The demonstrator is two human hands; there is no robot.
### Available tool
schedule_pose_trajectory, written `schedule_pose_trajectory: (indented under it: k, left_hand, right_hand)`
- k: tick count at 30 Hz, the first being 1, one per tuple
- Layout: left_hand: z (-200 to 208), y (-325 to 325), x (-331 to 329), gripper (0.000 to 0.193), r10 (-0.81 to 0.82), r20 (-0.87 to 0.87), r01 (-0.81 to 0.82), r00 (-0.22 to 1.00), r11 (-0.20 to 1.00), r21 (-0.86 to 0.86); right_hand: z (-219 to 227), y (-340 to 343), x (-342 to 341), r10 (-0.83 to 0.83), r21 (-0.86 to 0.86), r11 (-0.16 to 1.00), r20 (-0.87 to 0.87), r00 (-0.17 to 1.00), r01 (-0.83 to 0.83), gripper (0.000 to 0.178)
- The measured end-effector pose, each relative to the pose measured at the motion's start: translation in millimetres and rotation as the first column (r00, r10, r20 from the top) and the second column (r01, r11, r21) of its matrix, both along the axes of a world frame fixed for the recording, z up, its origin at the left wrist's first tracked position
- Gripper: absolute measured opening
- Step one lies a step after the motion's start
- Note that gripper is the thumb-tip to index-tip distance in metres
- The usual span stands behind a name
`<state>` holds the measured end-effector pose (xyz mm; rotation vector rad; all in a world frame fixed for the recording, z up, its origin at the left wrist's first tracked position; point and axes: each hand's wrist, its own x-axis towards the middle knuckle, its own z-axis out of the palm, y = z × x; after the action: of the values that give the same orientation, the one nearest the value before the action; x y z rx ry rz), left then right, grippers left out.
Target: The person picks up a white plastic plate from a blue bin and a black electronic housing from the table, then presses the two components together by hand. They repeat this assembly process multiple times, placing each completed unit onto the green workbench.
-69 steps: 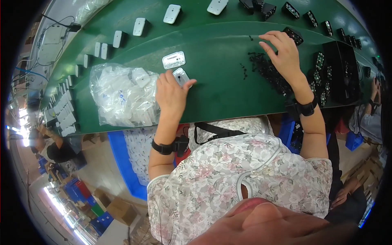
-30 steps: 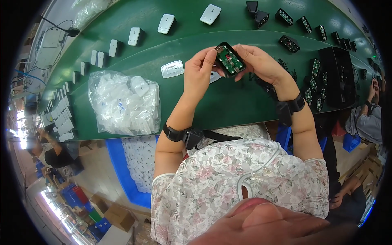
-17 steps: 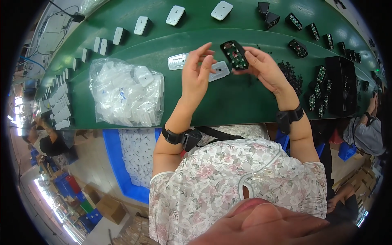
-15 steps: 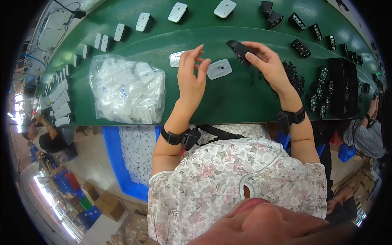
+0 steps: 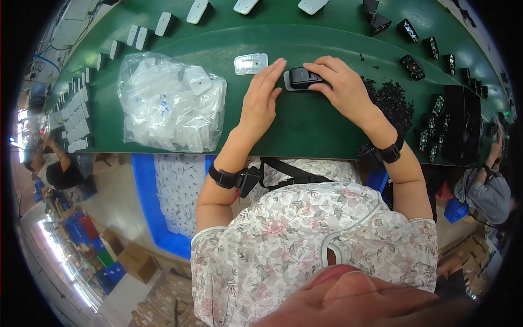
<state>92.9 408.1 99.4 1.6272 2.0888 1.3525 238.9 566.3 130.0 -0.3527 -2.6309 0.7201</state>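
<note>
My right hand (image 5: 344, 88) grips a black plastic housing (image 5: 303, 76) by its right end, fingers above and thumb below. The housing lies flat over a white rounded plate (image 5: 288, 83), whose left and lower rims stick out from under it. Just left of this pair is my left hand (image 5: 260, 101), its fingers stretched out and holding nothing. Whether its fingertips touch the plate I cannot tell. A second white plate (image 5: 250, 64) lies on the green table beyond the left fingers.
A clear bag of white plates (image 5: 171, 103) lies at the left. Small black parts (image 5: 391, 104) are heaped by my right forearm, near circuit boards (image 5: 434, 125) and a black box (image 5: 462, 122). Housings with white plates (image 5: 163, 24) line the far side. A blue bin (image 5: 143, 191) stands below the table edge.
My right hand has brought the black housing down and left onto the white plate, turning it flat. My left hand has straightened its fingers beside it. The whole view has shifted slightly.
</note>
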Motion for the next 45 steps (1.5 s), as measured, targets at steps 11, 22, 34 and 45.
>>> schedule_pose_trajectory:
  k: [11,22,34,45]
  left_hand:
    - [-4,-7,1,0.053,-0.093,-0.254,0.065,0.963,0.991,-0.115]
    - [-7,9,21,0.058,0.013,-0.493,-0.067,0.87,0.994,-0.091]
    - [7,46,13,0.028,0.033,0.014,-0.032,0.999,0.994,-0.102]
    - [-24,217,-23,0.036,0.057,0.634,0.08,0.771,0.979,-0.185]
  right_hand:
    - [-9,-5,-5,0.074,0.172,0.982,0.044,0.996,-0.081,0.044]
    - [-8,14,-14,0.095,0.01,0.995,0.055,0.994,-0.095,0.046]
    - [-7,35,5,0.064,-0.321,0.944,-0.046,0.997,-0.076,0.053]
    - [5,24,61,-0.43,-0.372,0.879,-0.353,0.831,0.297,0.028]
